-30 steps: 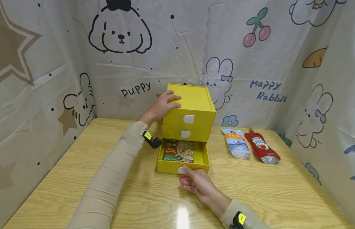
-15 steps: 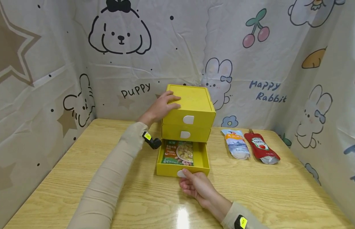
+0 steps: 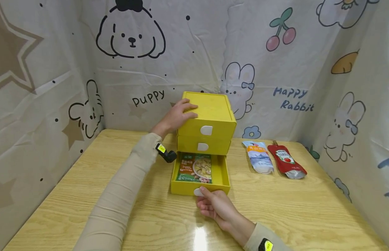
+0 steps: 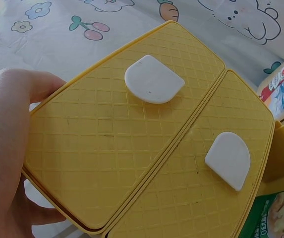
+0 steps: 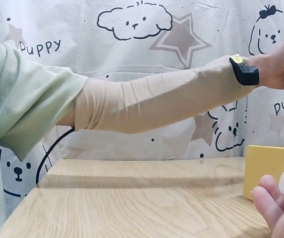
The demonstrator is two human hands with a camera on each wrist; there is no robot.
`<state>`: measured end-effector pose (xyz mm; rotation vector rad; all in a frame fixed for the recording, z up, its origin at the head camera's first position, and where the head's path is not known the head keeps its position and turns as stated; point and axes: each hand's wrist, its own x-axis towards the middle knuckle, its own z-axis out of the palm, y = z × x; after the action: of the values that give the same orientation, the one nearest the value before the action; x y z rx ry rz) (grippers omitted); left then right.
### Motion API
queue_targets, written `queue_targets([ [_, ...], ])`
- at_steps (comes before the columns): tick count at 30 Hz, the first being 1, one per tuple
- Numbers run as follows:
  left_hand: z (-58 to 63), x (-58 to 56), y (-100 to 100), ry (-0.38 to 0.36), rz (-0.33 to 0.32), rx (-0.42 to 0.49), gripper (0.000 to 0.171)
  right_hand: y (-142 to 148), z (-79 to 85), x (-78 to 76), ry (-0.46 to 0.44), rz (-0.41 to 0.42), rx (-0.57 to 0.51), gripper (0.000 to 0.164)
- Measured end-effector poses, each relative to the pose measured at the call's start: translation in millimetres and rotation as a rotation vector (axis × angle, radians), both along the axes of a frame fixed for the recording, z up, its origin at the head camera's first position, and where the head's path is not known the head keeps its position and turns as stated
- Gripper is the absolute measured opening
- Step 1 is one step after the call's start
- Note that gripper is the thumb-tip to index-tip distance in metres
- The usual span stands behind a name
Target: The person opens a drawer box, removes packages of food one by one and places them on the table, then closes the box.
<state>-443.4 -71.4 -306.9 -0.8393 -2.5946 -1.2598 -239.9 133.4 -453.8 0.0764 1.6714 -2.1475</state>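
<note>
A yellow drawer unit (image 3: 210, 108) with white tab handles stands on the table. Its bottom drawer (image 3: 220, 170) is pulled out and holds a green and brown food packet (image 3: 194, 168), which shows a bowl of food. My left hand (image 3: 178, 116) grips the unit's top left corner, fingers over the top and the thumb down the left side in the left wrist view. My right hand (image 3: 217, 207) pinches the white tab (image 3: 198, 192) of the bottom drawer, thumb on top and other fingers curled below. In the right wrist view, fingers (image 5: 270, 196) show beside that tab.
To the right of the unit lie a white and blue pouch (image 3: 259, 157) with an orange band and a red Heinz ketchup pouch (image 3: 286, 160). A patterned cloth (image 3: 181, 69) hangs behind and beside the wooden table (image 3: 144, 216).
The bottom drawer has slid farther out toward me, with my right hand on its tab, and more of the packet shows. My left hand has stayed on the unit.
</note>
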Motion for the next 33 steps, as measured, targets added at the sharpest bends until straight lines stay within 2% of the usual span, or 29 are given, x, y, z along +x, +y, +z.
queue_targets([
  [7,1.6,1.6,2.0,-0.007,0.006,0.005,0.052,1.8,-1.1,2.1,-0.011,0.007,-0.01,0.047],
  [19,1.0,2.0,2.7,-0.017,0.008,0.006,0.051,3.3,-1.4,11.1,-0.016,0.023,-0.008,0.039],
  [33,3.6,4.5,1.6,-0.018,0.008,-0.005,0.052,6.2,-0.2,11.5,-0.032,0.06,-0.032,0.037],
])
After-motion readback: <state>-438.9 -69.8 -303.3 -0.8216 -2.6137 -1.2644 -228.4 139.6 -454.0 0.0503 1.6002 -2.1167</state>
